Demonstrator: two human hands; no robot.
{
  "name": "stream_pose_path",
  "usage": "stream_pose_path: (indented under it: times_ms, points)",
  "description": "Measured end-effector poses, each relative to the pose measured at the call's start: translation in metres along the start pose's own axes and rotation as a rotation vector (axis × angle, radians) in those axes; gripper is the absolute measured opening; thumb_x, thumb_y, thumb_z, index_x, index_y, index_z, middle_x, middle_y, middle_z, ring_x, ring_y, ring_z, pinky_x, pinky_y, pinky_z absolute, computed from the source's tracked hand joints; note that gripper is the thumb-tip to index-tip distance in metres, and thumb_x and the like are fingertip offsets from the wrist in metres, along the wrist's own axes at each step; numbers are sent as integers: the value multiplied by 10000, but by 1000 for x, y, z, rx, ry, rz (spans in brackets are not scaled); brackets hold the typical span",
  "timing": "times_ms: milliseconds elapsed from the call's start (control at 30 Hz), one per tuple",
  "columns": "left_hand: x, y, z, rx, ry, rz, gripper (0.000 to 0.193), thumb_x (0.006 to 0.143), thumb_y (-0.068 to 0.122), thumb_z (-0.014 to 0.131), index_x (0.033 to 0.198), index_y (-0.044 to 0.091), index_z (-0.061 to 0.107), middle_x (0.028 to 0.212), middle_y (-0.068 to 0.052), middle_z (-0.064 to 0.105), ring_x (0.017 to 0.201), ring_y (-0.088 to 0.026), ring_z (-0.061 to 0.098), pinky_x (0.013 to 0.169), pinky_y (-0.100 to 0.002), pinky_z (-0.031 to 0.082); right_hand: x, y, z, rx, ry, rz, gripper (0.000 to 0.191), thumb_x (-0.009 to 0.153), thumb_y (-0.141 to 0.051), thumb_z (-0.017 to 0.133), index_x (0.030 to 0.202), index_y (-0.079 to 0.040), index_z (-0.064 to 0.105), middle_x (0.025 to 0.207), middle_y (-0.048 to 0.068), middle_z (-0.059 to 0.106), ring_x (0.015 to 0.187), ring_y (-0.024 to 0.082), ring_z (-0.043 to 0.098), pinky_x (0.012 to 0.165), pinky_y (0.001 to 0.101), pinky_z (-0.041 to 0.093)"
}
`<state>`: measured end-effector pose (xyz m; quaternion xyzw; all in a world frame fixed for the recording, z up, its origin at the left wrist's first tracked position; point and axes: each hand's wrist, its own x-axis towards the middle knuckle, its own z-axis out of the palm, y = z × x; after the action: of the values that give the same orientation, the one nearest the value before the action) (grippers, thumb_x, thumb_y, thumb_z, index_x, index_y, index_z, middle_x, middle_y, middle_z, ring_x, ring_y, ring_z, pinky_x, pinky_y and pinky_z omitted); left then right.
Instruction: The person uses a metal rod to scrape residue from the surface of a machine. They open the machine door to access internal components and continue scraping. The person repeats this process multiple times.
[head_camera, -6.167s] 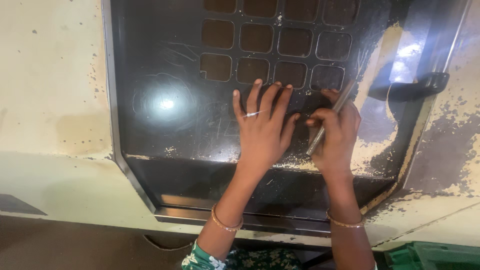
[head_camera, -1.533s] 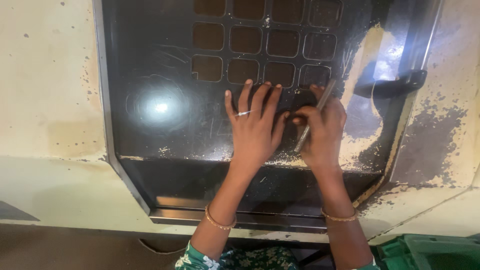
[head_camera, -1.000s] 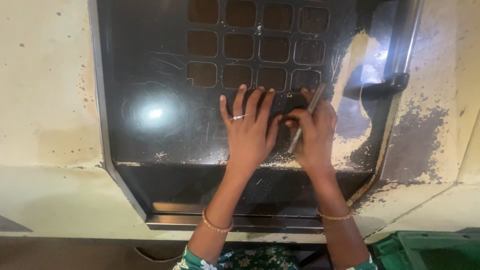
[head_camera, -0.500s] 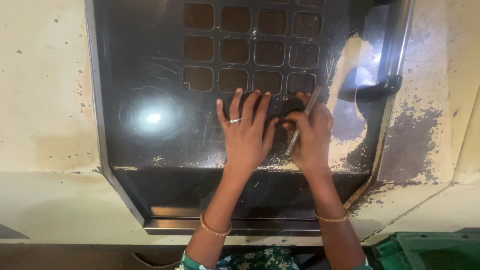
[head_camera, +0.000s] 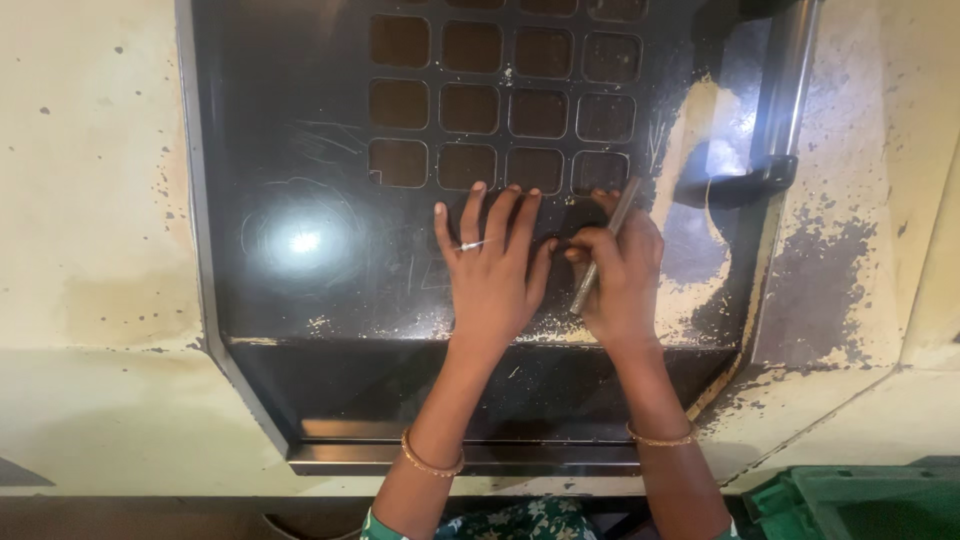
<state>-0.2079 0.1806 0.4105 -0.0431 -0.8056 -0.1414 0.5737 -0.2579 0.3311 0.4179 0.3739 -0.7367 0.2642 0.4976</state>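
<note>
My left hand (head_camera: 495, 270) lies flat, fingers spread, on a dark glossy panel (head_camera: 310, 150), just below a grid of square cut-outs (head_camera: 505, 110). A ring shows on one finger. Beside it, touching at the thumb, my right hand (head_camera: 620, 275) grips a thin metal rod-like tool (head_camera: 605, 245) slanted like a pen, its lower tip pressed to the panel between the two hands. What lies under my left palm is hidden. Thin bangles circle both wrists.
The panel sits in a worn cream machine housing (head_camera: 90, 200) with chipped paint. A metal bar handle (head_camera: 790, 80) runs down the panel's right side. A lamp's reflection (head_camera: 300, 240) glares at left. A green crate corner (head_camera: 860, 505) shows bottom right.
Both hands stay pressed together on the panel; the view has drifted so they sit slightly lower and left. The tool remains held in my right hand at a similar slant.
</note>
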Motion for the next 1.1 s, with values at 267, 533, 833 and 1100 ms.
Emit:
stream_pose_path:
  times_ms: [267,533,833,1100]
  points:
    - [1,0,1,7,1,-6,526,959,304,692,1437,111,587,1451,-87,518,1482,-340,343,1252,-668,129,1,-2,-2,17,15,-5,210,887,-30,748,1049,-78,624,1432,183,589,1404,405,489,1124,514,349]
    - [1,-1,-1,17,-11,5,532,963,302,688,1444,104,580,1458,-96,507,1477,-353,345,1245,-672,126,3,-4,-3,23,5,17,229,856,-33,750,1043,-77,624,1421,182,591,1372,401,510,1108,512,361]
    - [0,-1,0,10,-7,6,534,962,302,689,1446,106,577,1459,-97,500,1477,-356,338,1242,-677,123,2,-3,-2,17,2,8,216,866,-27,734,1043,-78,621,1444,171,588,1406,398,488,1128,517,344]
    - [1,-1,0,10,-12,1,521,965,304,684,1437,108,581,1458,-94,506,1483,-354,336,1244,-674,120,1,-2,-1,10,12,7,198,884,-34,731,1041,-78,619,1451,168,582,1422,396,478,1138,517,343]
